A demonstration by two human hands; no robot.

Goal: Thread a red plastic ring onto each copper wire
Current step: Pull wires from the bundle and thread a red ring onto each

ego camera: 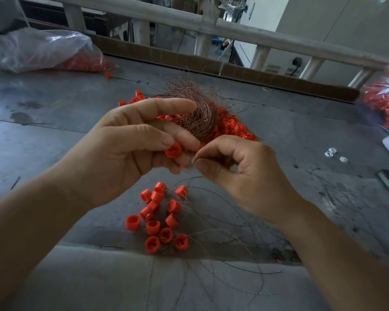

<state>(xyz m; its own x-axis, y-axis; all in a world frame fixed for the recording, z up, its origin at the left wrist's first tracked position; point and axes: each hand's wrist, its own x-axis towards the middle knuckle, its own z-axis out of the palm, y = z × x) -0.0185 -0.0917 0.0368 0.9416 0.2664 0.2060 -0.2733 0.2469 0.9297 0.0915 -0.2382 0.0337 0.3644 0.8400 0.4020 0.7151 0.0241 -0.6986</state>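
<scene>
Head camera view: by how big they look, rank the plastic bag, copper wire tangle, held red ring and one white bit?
1. plastic bag
2. copper wire tangle
3. red ring, held
4. white bit, though it lies farther from the camera than the ring, so the order of those two is unsure.

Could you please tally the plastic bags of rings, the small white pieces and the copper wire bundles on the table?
Plastic bags of red rings: 2
Small white pieces: 3
Copper wire bundle: 1
Total: 6
</scene>
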